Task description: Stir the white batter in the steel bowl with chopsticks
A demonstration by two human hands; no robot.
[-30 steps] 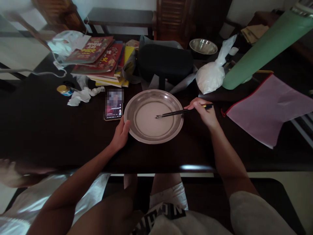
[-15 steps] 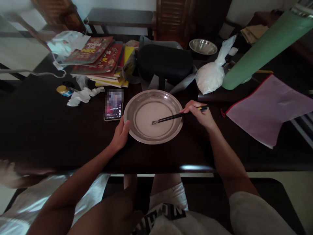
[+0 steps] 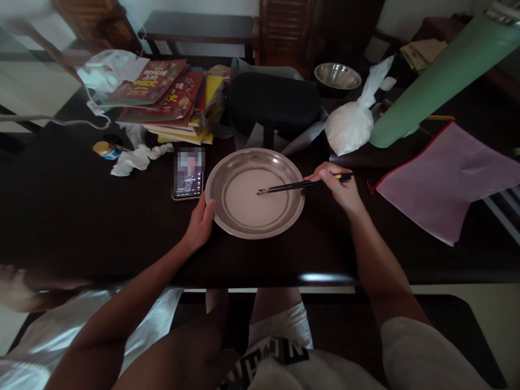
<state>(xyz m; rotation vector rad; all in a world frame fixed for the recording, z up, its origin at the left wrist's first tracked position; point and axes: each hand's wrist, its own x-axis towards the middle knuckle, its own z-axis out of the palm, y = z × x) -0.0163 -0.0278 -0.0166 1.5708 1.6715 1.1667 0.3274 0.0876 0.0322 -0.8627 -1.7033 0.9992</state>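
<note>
The person's right hand is closed around a pair of dark chopsticks, gripping them near their upper end with the fingers curled together. The chopsticks slant leftward over the rim of a round metal pan, and their tips sit in the pale liquid that covers the pan's flat bottom, close to its middle. The left hand rests against the near left edge of the pan, thumb on the rim and fingers folded loosely beside and under it, so it is partly closed on the rim rather than spread flat. The pan stands on a dark table, directly in front of the person.

Just left of the pan, almost touching it, lies a phone with its screen lit. Behind it is a stack of books. A tied white plastic bag sits beyond the pan to the right, near a green roll and a pink cloth.
</note>
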